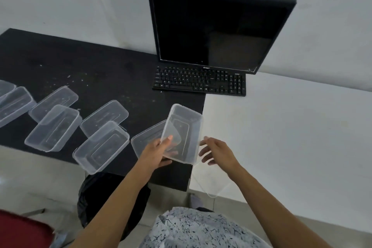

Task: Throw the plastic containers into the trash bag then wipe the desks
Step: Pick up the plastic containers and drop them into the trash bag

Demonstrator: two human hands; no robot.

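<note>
My left hand (156,154) grips a clear plastic container (186,127) by its near end, thumb inside, and holds it tilted above the black desk (100,70). My right hand (216,153) hovers just right of that container with its fingers relaxed and spread. A clear lid (211,186) lies under it at the white desk's (291,137) front edge; contact is unclear. Several more clear containers (101,147) and lids (104,117) are scattered over the black desk's left half. A black trash bag (94,199) stands on the floor below the desk edge.
A dark monitor (217,30) and a black keyboard (199,81) stand at the back where the two desks join. Crumbs (84,80) speckle the black desk. A red seat (22,229) shows at the bottom left. White walls rise behind both desks.
</note>
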